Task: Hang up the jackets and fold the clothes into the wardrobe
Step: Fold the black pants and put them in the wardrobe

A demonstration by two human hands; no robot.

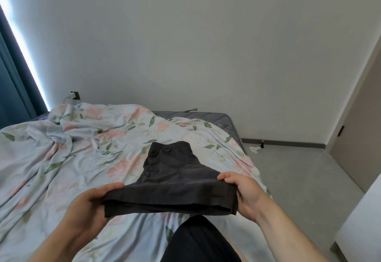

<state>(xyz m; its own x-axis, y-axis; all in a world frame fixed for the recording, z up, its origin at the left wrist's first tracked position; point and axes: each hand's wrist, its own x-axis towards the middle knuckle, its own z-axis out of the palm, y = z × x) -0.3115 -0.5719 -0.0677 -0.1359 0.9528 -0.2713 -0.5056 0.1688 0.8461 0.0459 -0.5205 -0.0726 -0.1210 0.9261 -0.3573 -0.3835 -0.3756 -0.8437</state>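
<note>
Low in the centre of the frame, I see both hands holding a dark grey garment (171, 179) by its near, doubled-over edge. My left hand (90, 206) grips the left corner, thumb lying flat on top of the cloth and the fingers tucked beneath it, out of sight. My right hand (245, 191) takes the right corner the same way, thumb over the top and the fingers curled round the side edge. The far end of the garment, with a small ring on it, lies on the floral sheet (72, 158) near the middle of the frame. The sheet is rumpled over a grey mattress (206, 115). A dark-clad knee (198, 241) shows at the bottom, a blue curtain (12, 88) at the left edge, a door (358, 148) at the right
</note>
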